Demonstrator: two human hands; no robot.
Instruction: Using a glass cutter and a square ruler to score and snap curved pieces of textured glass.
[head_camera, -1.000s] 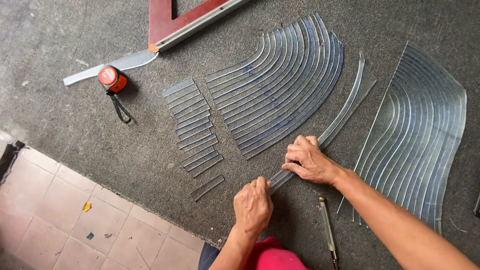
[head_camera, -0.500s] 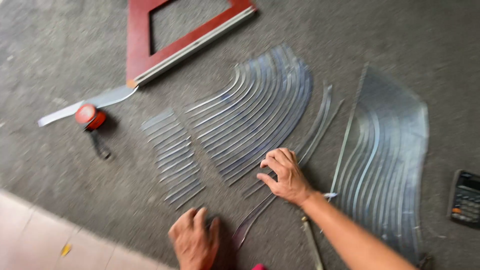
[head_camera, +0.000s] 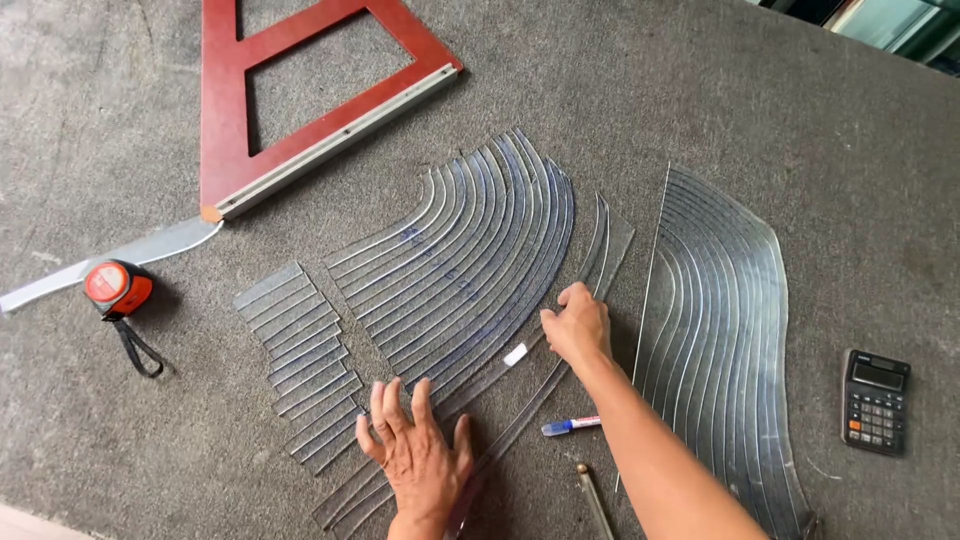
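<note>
On the grey felt-covered table (head_camera: 760, 110), near its front edge, a long curved glass strip (head_camera: 560, 330) lies flat just right of a fan of cut curved glass strips (head_camera: 470, 260). The left hand (head_camera: 415, 455) lies flat, fingers spread, palm pressing down on the strip's near end; it grips nothing. The right hand (head_camera: 578, 325) rests further up the strip, fingers curled onto its edge; whether they pinch it or only press on it I cannot tell. The strip's long axis runs from lower left, by the left hand, up and to the right, bowing toward the far side; its far tip points away from the person. Judgement: thin, narrow glass, so stiff but brittle, light, slick on top, with sharp edges; the felt should keep it from sliding. Best held at two spread points along the edges, as now, never by one end, which would lever it. Nearby: a stack of short straight glass pieces (head_camera: 300, 350) to the left, a large scored glass sheet (head_camera: 720, 330) to the right, a blue marker (head_camera: 570, 425), a calculator (head_camera: 877, 400), an orange tape measure (head_camera: 118, 287), a red wooden square (head_camera: 300, 110).
</note>
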